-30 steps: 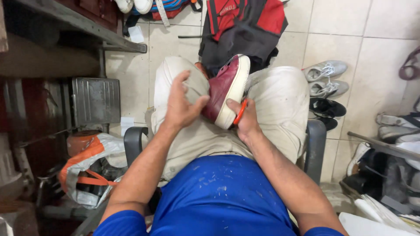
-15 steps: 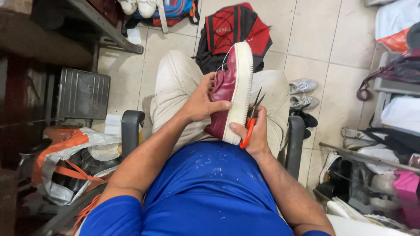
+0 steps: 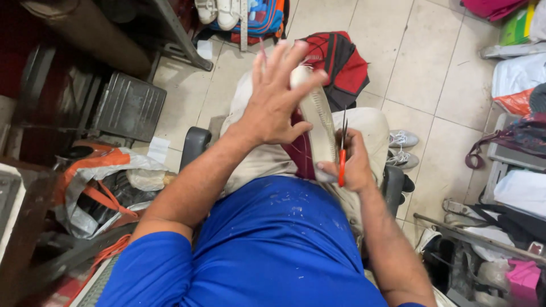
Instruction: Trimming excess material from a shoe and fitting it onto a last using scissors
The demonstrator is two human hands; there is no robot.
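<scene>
**Sneaker propped sole-up on the lap**

Sneaker (image 3: 311, 131), maroon with a pale sole, stands on edge over the person's thighs, sole turned toward the right so its rim can be reached. The left hand (image 3: 278, 99) lies flat against the upper with its fingers spread wide rather than curled, pressing the shoe steady instead of gripping it. The right hand (image 3: 355, 165) is closed around orange-handled scissors (image 3: 342, 150), blades pointing up just beside the sole's edge, while its thumb touches the heel end to brace it from below.

Beyond the knees a red and black backpack (image 3: 341, 62) slumps on the tiled floor; what it contains cannot be told. To the person's left an orange and white plastic bag (image 3: 96, 182) gapes, showing dark crumpled material inside. A grey pair of sneakers (image 3: 401, 145) sits on the floor to the right.
</scene>
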